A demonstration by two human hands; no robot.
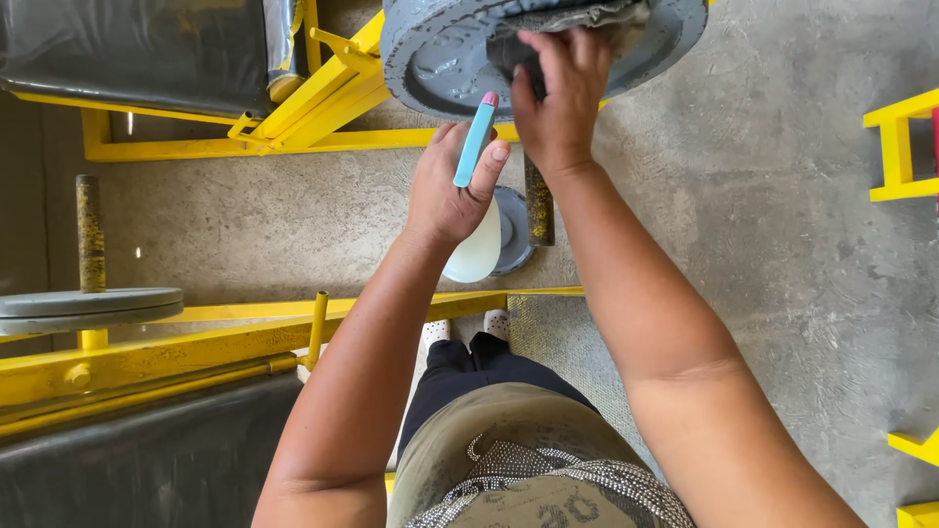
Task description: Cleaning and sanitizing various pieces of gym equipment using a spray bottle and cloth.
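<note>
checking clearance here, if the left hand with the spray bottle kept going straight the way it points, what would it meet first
Probably the grey weight plate. The left hand points up the picture, its spray bottle nozzle nearly at the plate's lower rim. Depth is unclear, so it might pass just under the rim instead.

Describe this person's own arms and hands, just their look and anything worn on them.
Both arms are bare from above the elbow down; no sleeves, gloves, watch or bracelets show. The left hand and right hand carry no visible rings, and the nails look short and unpainted.
</note>
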